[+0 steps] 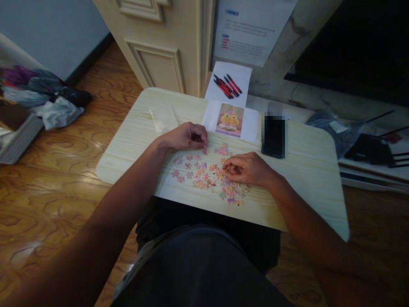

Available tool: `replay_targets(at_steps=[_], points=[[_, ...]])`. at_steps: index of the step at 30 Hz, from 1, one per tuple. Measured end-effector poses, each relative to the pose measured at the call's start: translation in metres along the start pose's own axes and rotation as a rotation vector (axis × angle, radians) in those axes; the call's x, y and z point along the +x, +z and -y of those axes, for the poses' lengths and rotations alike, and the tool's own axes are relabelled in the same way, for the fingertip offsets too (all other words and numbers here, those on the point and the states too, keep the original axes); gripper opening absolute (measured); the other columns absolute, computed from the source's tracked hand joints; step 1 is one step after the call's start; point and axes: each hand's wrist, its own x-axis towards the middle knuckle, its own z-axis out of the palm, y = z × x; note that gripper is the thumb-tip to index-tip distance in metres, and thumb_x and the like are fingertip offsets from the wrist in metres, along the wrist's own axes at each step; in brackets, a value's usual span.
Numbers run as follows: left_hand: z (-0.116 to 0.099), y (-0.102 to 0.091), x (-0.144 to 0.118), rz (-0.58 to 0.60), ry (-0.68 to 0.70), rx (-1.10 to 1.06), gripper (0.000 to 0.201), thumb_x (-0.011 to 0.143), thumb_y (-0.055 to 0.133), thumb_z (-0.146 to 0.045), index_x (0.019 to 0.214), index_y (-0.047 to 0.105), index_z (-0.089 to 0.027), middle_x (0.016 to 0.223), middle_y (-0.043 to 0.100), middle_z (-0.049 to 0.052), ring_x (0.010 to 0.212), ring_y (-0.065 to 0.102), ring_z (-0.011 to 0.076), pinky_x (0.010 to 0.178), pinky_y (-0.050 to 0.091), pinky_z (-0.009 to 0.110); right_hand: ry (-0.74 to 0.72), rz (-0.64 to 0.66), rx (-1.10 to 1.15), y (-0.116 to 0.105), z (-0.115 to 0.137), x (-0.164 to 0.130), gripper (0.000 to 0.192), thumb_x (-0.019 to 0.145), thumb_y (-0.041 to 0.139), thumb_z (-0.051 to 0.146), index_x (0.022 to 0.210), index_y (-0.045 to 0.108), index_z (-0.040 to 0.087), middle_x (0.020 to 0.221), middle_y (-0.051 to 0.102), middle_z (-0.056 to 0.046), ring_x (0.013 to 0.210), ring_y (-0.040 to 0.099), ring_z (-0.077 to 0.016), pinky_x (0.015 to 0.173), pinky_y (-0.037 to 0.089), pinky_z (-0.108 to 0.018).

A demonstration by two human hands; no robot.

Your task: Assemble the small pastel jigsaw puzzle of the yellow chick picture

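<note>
My left hand [191,137] is closed in a pinch on a pink puzzle piece [205,150] at the upper edge of the scattered pieces. To its right lies a small pink cluster of puzzle pieces [223,149]. My right hand [247,169] has its fingers curled together over the main heap of puzzle pieces [204,182], coloured orange, pink and purple. What those fingertips hold, if anything, is hidden. Just beyond both hands, a printed picture [230,120] of a yellow cartoon figure lies on white paper.
The small wooden table [128,145] carries a clear plastic bag [163,118] at its far left and a dark phone [274,135] at the right. Past the far edge, several red-and-black pens [227,86] rest on paper. Plastic bags [59,111] lie on the floor at left.
</note>
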Motion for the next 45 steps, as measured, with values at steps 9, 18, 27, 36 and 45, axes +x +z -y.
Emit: replay_targets(at_steps=[9,18,27,36,45], points=[[-0.003,0.000,-0.001,0.001,-0.003,0.001,0.015,0.085,0.091,-0.031,0.088,0.085,-0.017,0.089,0.075,0.004,0.073,0.067,0.0097,0.066,0.053,0.021,0.017,-0.012,-0.046,0.003,-0.004,0.000,0.010,0.099,0.074,0.030,0.101,0.080,0.021,0.073,0.075,0.003,0.062,0.067,-0.0123,0.066,0.047,-0.026],[-0.003,-0.001,0.000,0.014,0.002,-0.003,0.019,0.084,0.093,-0.033,0.087,0.085,-0.016,0.088,0.076,0.005,0.073,0.068,0.0103,0.068,0.055,0.022,0.075,-0.066,-0.100,0.004,-0.006,0.002,0.015,0.098,0.072,0.030,0.106,0.081,0.020,0.076,0.076,0.002,0.064,0.067,-0.0134,0.068,0.047,-0.028],[-0.005,0.000,-0.001,0.007,0.003,0.019,0.016,0.086,0.089,-0.031,0.088,0.086,-0.016,0.089,0.076,0.005,0.075,0.068,0.0102,0.069,0.054,0.021,0.161,-0.045,-0.140,0.010,-0.002,0.005,0.011,0.097,0.075,0.029,0.101,0.082,0.022,0.076,0.076,0.001,0.066,0.067,-0.0144,0.070,0.046,-0.029],[-0.004,-0.001,0.000,0.008,0.003,0.011,0.019,0.085,0.092,-0.033,0.088,0.085,-0.016,0.089,0.077,0.005,0.075,0.069,0.0106,0.069,0.054,0.021,0.087,-0.021,-0.062,0.004,-0.004,0.003,0.015,0.101,0.075,0.033,0.101,0.085,0.022,0.078,0.078,0.000,0.067,0.067,-0.0140,0.070,0.047,-0.029],[-0.001,-0.001,0.000,-0.014,-0.012,0.035,0.013,0.085,0.087,-0.030,0.088,0.085,-0.017,0.088,0.075,0.004,0.073,0.067,0.0101,0.067,0.053,0.022,0.041,-0.181,-0.020,-0.007,-0.013,-0.002,0.017,0.100,0.073,0.033,0.094,0.084,0.021,0.079,0.080,-0.002,0.065,0.068,-0.0143,0.065,0.048,-0.029]])
